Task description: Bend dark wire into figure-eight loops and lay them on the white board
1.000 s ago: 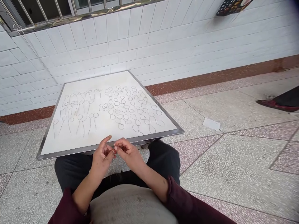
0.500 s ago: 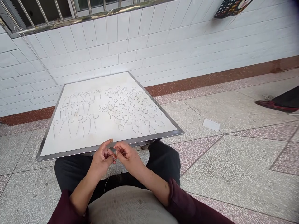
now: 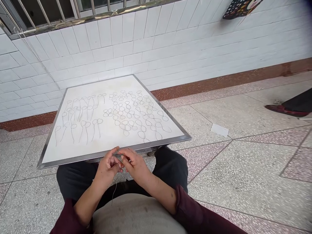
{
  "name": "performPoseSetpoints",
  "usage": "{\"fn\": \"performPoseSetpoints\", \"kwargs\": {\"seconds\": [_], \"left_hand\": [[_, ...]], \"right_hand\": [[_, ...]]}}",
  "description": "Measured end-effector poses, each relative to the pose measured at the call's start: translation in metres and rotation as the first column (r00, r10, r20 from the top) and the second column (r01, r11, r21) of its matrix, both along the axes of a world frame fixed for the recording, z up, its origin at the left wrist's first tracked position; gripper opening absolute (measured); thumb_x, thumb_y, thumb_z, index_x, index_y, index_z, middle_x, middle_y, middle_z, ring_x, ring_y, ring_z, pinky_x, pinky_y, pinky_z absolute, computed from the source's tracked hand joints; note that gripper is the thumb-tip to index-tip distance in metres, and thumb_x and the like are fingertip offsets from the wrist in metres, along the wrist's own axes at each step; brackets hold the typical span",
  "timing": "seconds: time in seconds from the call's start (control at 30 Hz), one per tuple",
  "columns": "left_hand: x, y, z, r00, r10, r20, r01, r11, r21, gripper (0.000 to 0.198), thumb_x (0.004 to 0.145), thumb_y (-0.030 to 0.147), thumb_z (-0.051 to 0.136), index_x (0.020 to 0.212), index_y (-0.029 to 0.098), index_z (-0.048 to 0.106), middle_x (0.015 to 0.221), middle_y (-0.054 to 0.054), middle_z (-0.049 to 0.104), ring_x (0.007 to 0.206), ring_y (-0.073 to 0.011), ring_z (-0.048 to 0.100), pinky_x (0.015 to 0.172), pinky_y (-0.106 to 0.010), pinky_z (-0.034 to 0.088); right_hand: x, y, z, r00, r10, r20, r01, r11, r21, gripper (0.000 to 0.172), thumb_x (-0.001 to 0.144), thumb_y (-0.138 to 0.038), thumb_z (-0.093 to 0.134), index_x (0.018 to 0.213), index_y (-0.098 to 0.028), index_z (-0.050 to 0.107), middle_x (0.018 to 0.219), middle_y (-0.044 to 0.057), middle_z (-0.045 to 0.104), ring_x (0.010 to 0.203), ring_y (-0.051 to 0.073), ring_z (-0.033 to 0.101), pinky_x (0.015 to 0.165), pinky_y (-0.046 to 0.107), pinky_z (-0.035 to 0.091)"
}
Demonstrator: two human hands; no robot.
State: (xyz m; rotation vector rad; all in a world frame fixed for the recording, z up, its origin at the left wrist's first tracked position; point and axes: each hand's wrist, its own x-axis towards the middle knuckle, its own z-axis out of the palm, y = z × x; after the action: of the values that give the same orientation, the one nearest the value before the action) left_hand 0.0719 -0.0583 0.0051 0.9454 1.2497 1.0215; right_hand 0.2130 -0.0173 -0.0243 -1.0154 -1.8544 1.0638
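White board [image 3: 73, 161] with a steel rim sits just beyond the person's dark trousers [image 3: 170, 165], bearing rows of wire loops [image 3: 126, 123]. The half-closed left hand [image 3: 106, 169] pinches a thin dark wire [image 3: 115, 191], which hangs toward the lap. The right hand [image 3: 135, 164] curls against it; its grip is hidden. Compared with earlier, the hands sit closer and more wire hangs below.

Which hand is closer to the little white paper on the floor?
The right hand is nearer, at the front edge of the board, left of the white paper scrap in view. The left hand is farther, past the right hand.
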Motion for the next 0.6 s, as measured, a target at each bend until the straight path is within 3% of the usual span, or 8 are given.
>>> {"fn": "performPoseSetpoints", "kwargs": {"seconds": [0.13, 0.33, 0.47, 0.6], "left_hand": [[0.0009, -0.0003, -0.0014, 1.000, -0.004, 0.008, 0.004, 1.000, -0.001, 0.068, 0.073, 0.025, 0.067, 0.136, 0.013, 0.043, 0.070, 0.004, 0.058, 0.060, -0.0121, 0.057, 0.051, -0.023, 0.039], [0.0026, -0.0001, -0.0023, 1.000, 0.008, -0.010, -0.008, 1.000, -0.020, 0.072, 0.071, 0.024, 0.069, 0.137, 0.012, 0.043, 0.070, 0.003, 0.058, 0.059, -0.0123, 0.058, 0.051, -0.023, 0.039], [0.0030, -0.0012, 0.0010, 1.000, 0.009, 0.001, -0.009, 0.999, -0.037, 0.076, 0.071, 0.025, 0.070, 0.140, 0.012, 0.040, 0.070, 0.003, 0.059, 0.061, -0.0132, 0.059, 0.051, -0.023, 0.040], [0.0037, -0.0026, 0.0038, 1.000, 0.015, 0.000, -0.015, 0.999, -0.029, 0.075, 0.073, 0.026, 0.069, 0.141, 0.012, 0.039, 0.071, 0.002, 0.060, 0.062, -0.0135, 0.059, 0.053, -0.023, 0.042]], "right_hand": [[0.0011, -0.0013, -0.0018, 0.999, -0.005, 0.045, 0.004, 1.000, 0.013, 0.024, 0.089, -0.012, 0.042, 0.099, -0.023, 0.060, 0.087, 0.002, 0.057, 0.065, 0.013, 0.054, 0.058, 0.027, 0.048], [0.0040, -0.0002, -0.0013, 0.982, -0.047, 0.185, 0.016, 0.987, 0.162, 0.025, 0.088, -0.010, 0.046, 0.103, -0.023, 0.060, 0.090, 0.002, 0.063, 0.069, 0.015, 0.057, 0.061, 0.027, 0.047], [0.0056, 0.0021, -0.0011, 0.979, -0.053, 0.198, -0.006, 0.958, 0.286, 0.025, 0.093, -0.014, 0.045, 0.110, -0.023, 0.061, 0.086, 0.002, 0.062, 0.066, 0.013, 0.057, 0.059, 0.025, 0.046], [0.0085, 0.0021, -0.0024, 0.952, -0.111, 0.287, -0.023, 0.904, 0.427, 0.024, 0.092, -0.011, 0.044, 0.103, -0.020, 0.063, 0.074, 0.000, 0.054, 0.058, 0.012, 0.049, 0.050, 0.023, 0.038]]}}
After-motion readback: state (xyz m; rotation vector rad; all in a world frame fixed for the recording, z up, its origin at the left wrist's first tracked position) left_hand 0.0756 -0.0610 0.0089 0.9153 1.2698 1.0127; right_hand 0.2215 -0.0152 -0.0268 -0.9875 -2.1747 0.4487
